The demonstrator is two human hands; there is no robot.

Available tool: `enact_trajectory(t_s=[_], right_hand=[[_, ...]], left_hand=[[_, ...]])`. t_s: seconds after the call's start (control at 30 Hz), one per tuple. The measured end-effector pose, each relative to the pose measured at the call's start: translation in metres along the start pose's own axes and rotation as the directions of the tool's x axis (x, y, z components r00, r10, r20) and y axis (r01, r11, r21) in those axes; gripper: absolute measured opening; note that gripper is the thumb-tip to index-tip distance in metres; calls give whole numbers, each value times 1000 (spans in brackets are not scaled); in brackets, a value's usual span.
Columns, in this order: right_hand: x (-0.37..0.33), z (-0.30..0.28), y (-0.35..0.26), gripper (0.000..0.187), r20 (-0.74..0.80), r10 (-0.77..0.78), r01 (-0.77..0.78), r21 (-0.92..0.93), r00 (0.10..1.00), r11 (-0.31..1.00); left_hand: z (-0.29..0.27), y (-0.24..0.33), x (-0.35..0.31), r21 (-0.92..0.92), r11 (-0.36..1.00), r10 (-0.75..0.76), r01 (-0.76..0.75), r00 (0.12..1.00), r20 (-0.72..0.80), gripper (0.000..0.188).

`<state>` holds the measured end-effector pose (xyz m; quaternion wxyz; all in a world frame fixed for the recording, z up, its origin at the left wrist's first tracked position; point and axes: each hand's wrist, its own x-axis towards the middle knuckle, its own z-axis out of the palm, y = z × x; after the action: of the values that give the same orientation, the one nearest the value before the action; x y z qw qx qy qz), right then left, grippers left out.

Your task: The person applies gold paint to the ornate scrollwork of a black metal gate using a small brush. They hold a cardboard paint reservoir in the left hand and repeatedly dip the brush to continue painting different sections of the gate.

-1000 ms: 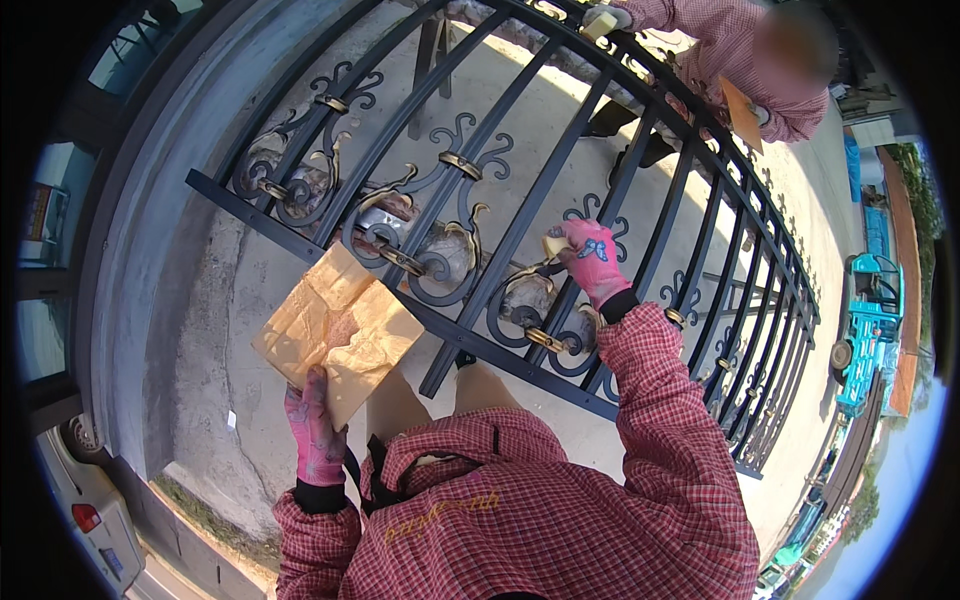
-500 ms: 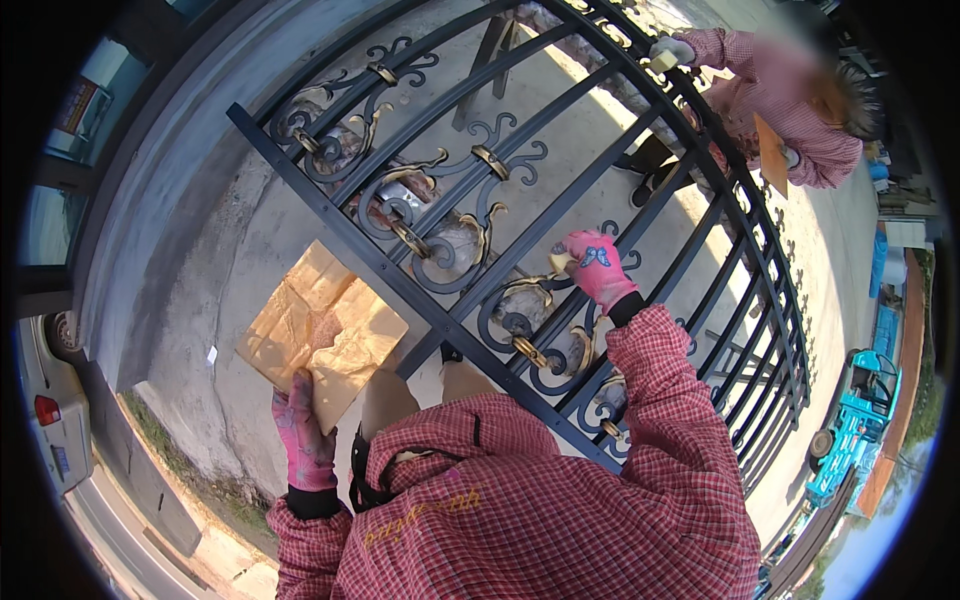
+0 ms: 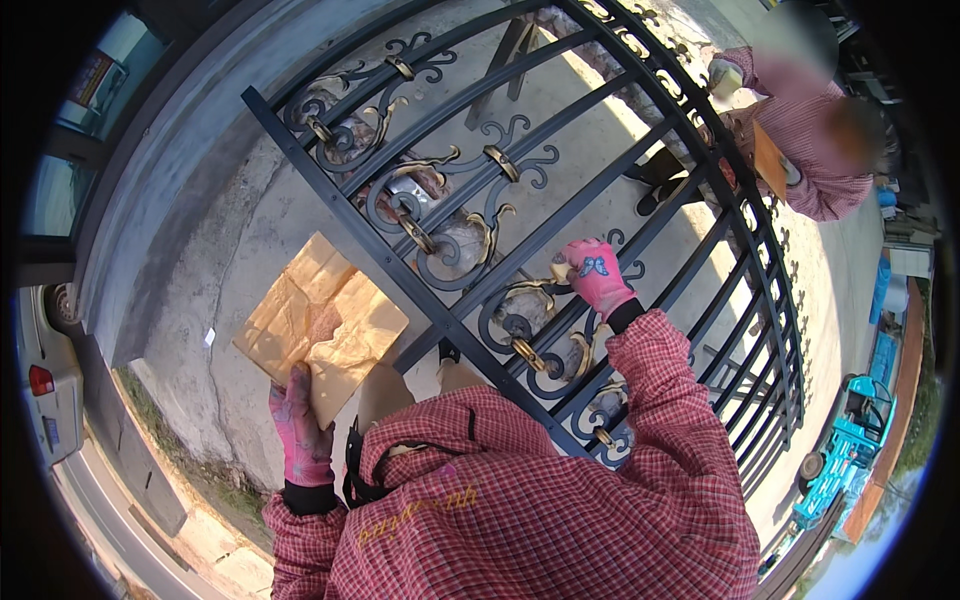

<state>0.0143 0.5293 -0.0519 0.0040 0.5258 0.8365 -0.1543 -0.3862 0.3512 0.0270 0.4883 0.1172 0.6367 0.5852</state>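
Observation:
My left hand (image 3: 302,430), in a pink glove, grips the near edge of a square board (image 3: 368,345) covered in creased, gold-brown paper or foil, with a rough brownish patch in the middle. My right hand (image 3: 603,280), also gloved in pink, pinches a small pale-yellow piece like sponge (image 3: 560,268). It hangs over a black iron railing panel (image 3: 330,190), at the tip of a gold-tinted leaf scroll (image 3: 530,288). Whether the piece touches the metal I cannot tell. Gold-coloured collars (image 3: 527,354) and other scrolls sit between the bars.
Across the railing a co-worker (image 3: 820,150) in a checked top holds a pale block and an orange-brown board (image 3: 770,162). A trestle leg (image 3: 497,75) stands under the panel. A turquoise vehicle (image 3: 845,455) is at far right, a parked car (image 3: 48,375) at left.
My view has shifted slightly, so the railing's far end sits further right. My right hand stays by the same leaf scroll. The co-worker's arm and boards appear a little lower.

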Motion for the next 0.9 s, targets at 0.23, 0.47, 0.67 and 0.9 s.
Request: enact_trajectory(t_s=[0.23, 0.47, 0.67, 0.9], right_hand=[[0, 6, -4, 30, 0, 20, -20, 39, 1000, 999], [1, 5, -12, 28, -55, -23, 22, -14, 998, 1000], [4, 6, -10, 27, 24, -71, 73, -96, 997, 993], [4, 1, -13, 27, -24, 1, -2, -24, 1000, 1000]], left_hand=[[1, 4, -4, 2, 1000, -28, 28, 1000, 2, 39], [-1, -4, -7, -40, 999, -25, 23, 999, -39, 33], [2, 3, -12, -64, 997, -46, 44, 999, -22, 30], [-1, -1, -12, -96, 994, -57, 53, 997, -45, 30]])
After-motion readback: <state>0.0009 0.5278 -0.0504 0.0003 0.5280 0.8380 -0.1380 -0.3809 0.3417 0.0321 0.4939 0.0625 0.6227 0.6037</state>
